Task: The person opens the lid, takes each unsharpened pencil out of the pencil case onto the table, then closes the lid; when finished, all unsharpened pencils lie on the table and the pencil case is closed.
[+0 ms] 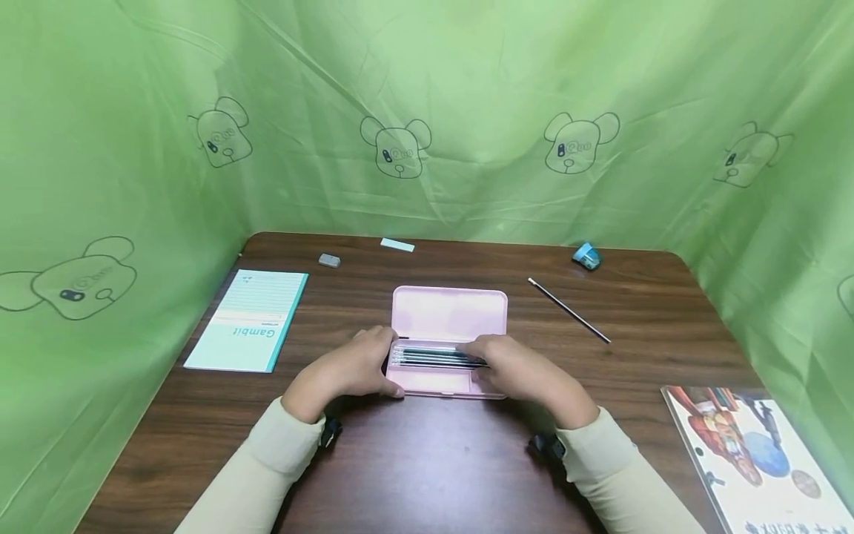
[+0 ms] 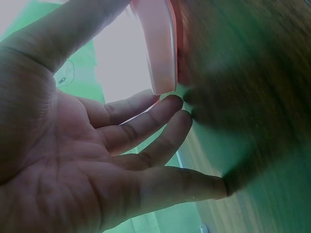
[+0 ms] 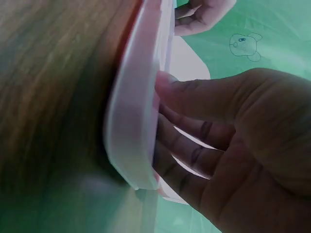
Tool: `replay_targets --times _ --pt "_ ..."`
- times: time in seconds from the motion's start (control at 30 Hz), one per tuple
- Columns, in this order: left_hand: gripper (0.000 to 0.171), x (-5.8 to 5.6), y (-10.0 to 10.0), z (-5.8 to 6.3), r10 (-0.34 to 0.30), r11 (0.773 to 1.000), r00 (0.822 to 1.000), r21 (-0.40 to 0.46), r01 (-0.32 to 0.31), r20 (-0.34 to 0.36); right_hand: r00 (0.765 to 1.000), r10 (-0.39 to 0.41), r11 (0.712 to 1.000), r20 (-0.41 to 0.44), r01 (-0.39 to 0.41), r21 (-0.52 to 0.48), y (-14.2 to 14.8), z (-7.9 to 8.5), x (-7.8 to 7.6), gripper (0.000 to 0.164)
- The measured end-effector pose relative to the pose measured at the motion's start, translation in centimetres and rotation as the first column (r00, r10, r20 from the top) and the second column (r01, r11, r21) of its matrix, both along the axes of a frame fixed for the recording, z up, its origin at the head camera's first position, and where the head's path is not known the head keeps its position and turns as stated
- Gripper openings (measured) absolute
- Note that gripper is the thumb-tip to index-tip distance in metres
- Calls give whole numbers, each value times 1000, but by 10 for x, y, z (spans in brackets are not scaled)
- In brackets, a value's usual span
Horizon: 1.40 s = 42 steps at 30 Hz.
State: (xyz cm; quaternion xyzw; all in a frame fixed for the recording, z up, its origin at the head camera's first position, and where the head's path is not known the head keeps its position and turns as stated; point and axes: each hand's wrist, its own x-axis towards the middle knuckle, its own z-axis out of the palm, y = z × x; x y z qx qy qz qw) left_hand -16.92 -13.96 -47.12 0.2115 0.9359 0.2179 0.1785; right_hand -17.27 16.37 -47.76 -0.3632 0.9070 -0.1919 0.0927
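A pink pencil case (image 1: 437, 383) lies with its lid (image 1: 450, 313) raised at the back. Several dark pencils (image 1: 430, 357) rest side by side inside its long compartment. My left hand (image 1: 356, 363) spans the case's left end, thumb at the front corner and fingers around the far side. In the left wrist view, those fingers (image 2: 146, 114) touch the case's edge. My right hand (image 1: 520, 363) reaches into the right end, over the pencil ends. The right wrist view shows its thumb and bent fingers (image 3: 187, 145) dipping behind the case wall (image 3: 133, 107); I cannot tell whether they hold a pencil.
A single pencil (image 1: 569, 310) lies right of the case, with a blue sharpener (image 1: 587, 256) behind it. Along the back are a grey eraser (image 1: 330, 260) and a pale strip (image 1: 397, 245). A notepad (image 1: 247, 319) lies left, a picture book (image 1: 760, 460) front right. Green curtain surrounds the table.
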Motion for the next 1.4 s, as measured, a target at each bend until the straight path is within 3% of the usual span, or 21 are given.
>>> replay_targets --times 0.23,0.63,0.8,0.9,1.0,1.2,1.3,1.4 --pt "79 -1 0 0 -4 1000 1000 8 4 -9 999 12 1000 -34 -13 -15 2 -3 -3 40" --pt "77 3 -2 -3 6 1000 1000 6 -5 -19 999 -3 998 43 5 -63 2 -5 -3 42" --pt "77 3 -1 -3 5 1000 1000 7 -5 -18 999 -34 987 10 35 -157 14 2 -6 38" --pt "77 2 -1 -2 1 1000 1000 6 -1 -20 992 -125 956 4 122 -266 31 11 -11 38" --pt "78 2 0 -2 -5 1000 1000 4 5 -22 961 -276 894 39 271 -357 55 21 -19 39" --pt "82 2 0 -2 -1 1000 1000 -4 1 -15 829 -557 773 52 540 -332 116 24 -37 37" --pt "83 2 0 -3 1 1000 1000 -3 -1 -11 774 -632 739 28 613 -280 144 14 -42 36" --pt "83 3 0 -3 2 1000 1000 1 -2 -11 742 -671 721 7 654 -227 166 1 -47 34"
